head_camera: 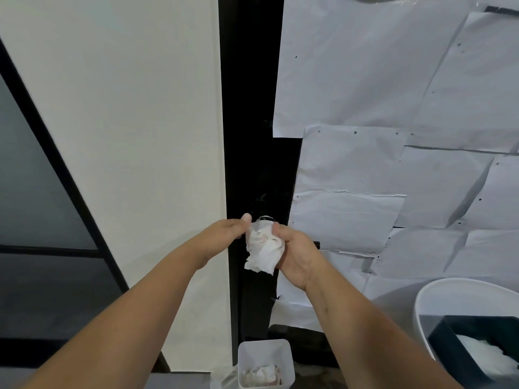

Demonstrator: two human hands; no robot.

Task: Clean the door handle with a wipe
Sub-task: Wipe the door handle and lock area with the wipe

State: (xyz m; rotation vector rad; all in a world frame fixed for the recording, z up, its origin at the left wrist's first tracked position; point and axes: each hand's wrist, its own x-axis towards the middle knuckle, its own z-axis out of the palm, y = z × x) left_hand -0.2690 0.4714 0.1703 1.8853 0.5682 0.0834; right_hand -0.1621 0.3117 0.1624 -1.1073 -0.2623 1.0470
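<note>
Wiping looks underway, not finished — the right hand [295,256] grips the crumpled wipe [262,248] over the door handle [265,219], the left hand [229,228] pinches its edge — coverage unclear.

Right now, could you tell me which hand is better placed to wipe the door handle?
The right hand: it grips the wipe against the handle. The left hand only pinches the wipe's top edge.

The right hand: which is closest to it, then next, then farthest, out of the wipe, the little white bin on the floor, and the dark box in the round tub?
From the right hand:
1. Wipe, held in it, at the door handle.
2. Little white bin, straight below, on the floor.
3. Dark box, far lower right, inside the round white tub.
</note>
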